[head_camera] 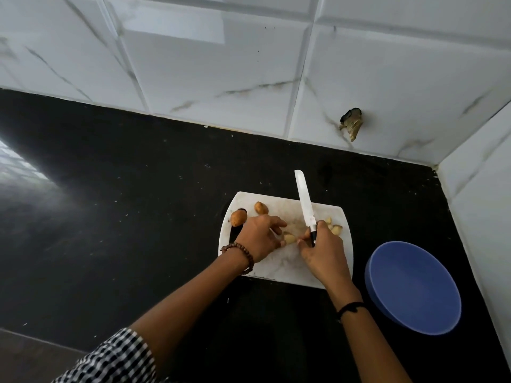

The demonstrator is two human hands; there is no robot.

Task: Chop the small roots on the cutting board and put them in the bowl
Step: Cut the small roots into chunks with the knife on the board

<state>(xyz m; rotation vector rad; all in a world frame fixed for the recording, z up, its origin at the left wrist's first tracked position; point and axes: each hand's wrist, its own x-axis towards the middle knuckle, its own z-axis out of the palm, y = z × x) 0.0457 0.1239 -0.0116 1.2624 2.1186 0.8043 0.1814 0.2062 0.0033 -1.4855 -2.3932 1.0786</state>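
Black counter (110,217), white cutting board (276,268) on it: right hand (322,246) grips the knife (304,203), left hand (258,236) loose-fingered, fingertips touching a cut root piece (289,239); blue bowl (414,288) alongside

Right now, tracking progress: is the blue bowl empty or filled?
Empty: the blue bowl shows only bare blue inside; the cut pieces lie on the cutting board.

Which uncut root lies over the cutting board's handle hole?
The leftmost root, at the edge of the cutting board; the other root lies fully on white surface.
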